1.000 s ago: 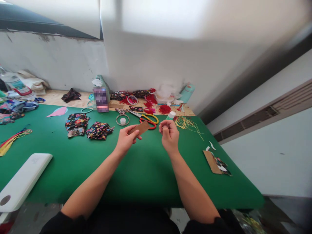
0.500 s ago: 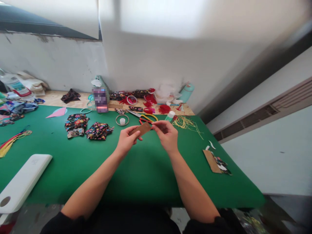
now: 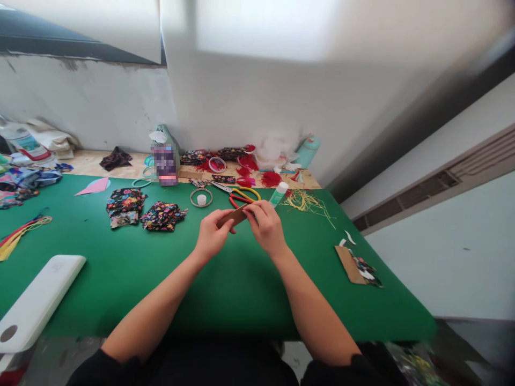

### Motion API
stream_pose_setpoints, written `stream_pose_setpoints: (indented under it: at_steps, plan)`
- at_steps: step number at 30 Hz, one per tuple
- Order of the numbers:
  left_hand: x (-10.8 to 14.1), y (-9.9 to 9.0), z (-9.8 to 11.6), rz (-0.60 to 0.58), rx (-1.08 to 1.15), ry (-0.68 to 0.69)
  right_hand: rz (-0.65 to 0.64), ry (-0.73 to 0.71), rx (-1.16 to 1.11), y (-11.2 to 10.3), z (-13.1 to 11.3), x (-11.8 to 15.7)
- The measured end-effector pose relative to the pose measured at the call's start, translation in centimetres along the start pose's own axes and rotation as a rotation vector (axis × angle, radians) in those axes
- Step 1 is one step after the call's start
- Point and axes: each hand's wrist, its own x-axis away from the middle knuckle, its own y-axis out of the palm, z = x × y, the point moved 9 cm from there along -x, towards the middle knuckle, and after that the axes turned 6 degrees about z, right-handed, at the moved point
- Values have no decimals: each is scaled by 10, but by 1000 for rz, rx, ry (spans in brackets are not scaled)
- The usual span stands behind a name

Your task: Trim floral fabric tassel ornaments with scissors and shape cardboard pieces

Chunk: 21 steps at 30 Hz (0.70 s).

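Note:
A small brown piece of cardboard (image 3: pixel 236 215) is held up over the green table between both hands. My left hand (image 3: pixel 214 231) is closed on its left end, thumb on top. The fingers of my right hand (image 3: pixel 265 225) pinch its right end. Just beyond them lie scissors (image 3: pixel 245 196) with red and yellow handles. A glue stick (image 3: pixel 278 194) with a white cap is behind my right hand. A ring of tape (image 3: pixel 193 199) with a white cap (image 3: pixel 201 200) inside it lies beyond my left hand.
Floral fabric pieces (image 3: pixel 125 206) lie in piles at the left, near a white elongated device (image 3: pixel 42 300). Yellow cords (image 3: pixel 306 201) are at the back right. Cardboard with scraps (image 3: pixel 350 265) lies near the right edge. Red tassels (image 3: pixel 271 179) and a bottle (image 3: pixel 309 152) line the back.
My right hand has moved left and closed on the right end of the cardboard. The cardboard has tilted and shows less of its face. My left hand keeps its hold.

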Motion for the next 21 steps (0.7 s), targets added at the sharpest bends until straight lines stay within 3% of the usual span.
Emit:
stream_pose_setpoints:
  at_steps: [4, 13, 17, 21]
  plan:
    - [1, 0, 1, 14, -12, 51, -29, -45, 46, 8, -1, 3]
    - [-2, -7, -6, 70, 45, -84, -38, -94, 52, 14, -5, 3]
    - [-10, -23, -9, 157, 182, -148, -39, -54, -13, 9, -7, 2]
    - [-11, -25, -7, 148, 245, -161, 25, 31, -88, -2, -2, 0]
